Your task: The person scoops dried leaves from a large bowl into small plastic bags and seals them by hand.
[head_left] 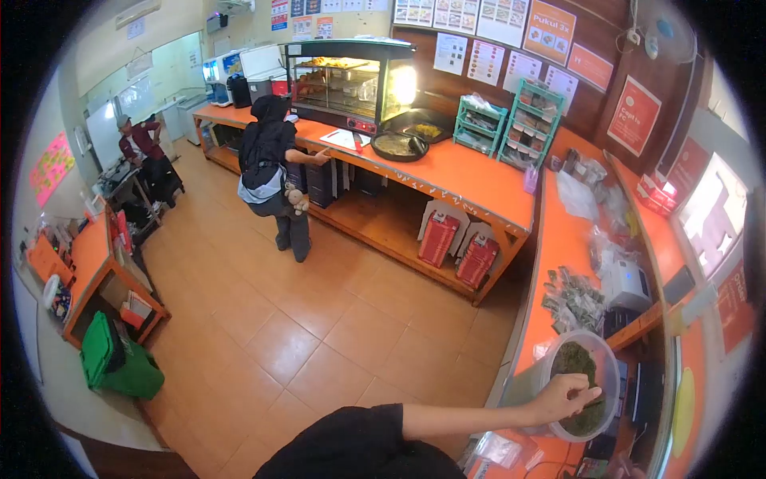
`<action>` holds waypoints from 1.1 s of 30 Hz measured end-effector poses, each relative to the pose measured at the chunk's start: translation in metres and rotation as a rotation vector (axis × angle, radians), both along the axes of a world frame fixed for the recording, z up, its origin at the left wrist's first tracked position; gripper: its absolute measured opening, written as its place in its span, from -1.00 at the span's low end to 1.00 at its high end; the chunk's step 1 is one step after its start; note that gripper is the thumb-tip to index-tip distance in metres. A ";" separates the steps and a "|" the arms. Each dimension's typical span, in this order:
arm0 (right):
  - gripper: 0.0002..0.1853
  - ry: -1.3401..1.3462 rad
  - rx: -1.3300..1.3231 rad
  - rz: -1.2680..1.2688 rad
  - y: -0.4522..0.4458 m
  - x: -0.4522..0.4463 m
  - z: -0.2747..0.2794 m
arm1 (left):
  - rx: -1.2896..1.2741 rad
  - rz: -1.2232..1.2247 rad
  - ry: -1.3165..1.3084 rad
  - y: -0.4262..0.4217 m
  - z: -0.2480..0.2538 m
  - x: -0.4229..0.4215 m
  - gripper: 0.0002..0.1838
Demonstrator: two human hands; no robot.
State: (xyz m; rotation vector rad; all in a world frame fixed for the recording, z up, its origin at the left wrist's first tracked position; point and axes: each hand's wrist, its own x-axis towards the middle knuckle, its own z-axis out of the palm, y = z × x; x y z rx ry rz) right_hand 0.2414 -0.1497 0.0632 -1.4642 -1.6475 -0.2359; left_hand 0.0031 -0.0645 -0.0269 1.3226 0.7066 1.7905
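My left hand (565, 398) reaches across from a black sleeve and is held over a round clear plastic tub (613, 382). Its fingers are curled and pinched together, and what is between them cannot be made out. Dark green, finely crumbled stuff (576, 361) fills part of the tub. My right hand (626, 468) shows only in part at the bottom right edge, dim and small, so its fingers cannot be read. Small clear plastic packets (501, 451) lie on the orange counter just below the tub. A pile of little bags with green contents (576, 298) sits beyond it.
A white box-shaped device (627, 284) stands beside the bags. Across the tiled floor, a person in black (267, 160) stands at a long orange counter (447, 172) with a lit display case (339, 84) and dark round pans (399, 146). Another person (144, 148) is farther back.
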 end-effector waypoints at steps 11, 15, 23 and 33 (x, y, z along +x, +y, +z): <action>-0.74 -0.281 -0.621 0.072 0.027 -0.006 -0.272 | -0.092 -0.188 0.113 -0.024 -0.016 -0.008 -0.48; -0.78 -0.261 -0.643 0.038 0.023 -0.012 -0.293 | -0.028 -0.220 0.207 -0.039 -0.018 -0.020 -0.48; -0.82 -0.072 -0.467 0.395 0.033 0.012 -0.310 | -0.067 -0.266 0.251 -0.050 -0.053 -0.015 -0.46; -0.82 0.097 -0.102 0.341 0.033 -0.062 -0.279 | -0.023 -0.312 0.326 -0.072 -0.091 -0.015 -0.46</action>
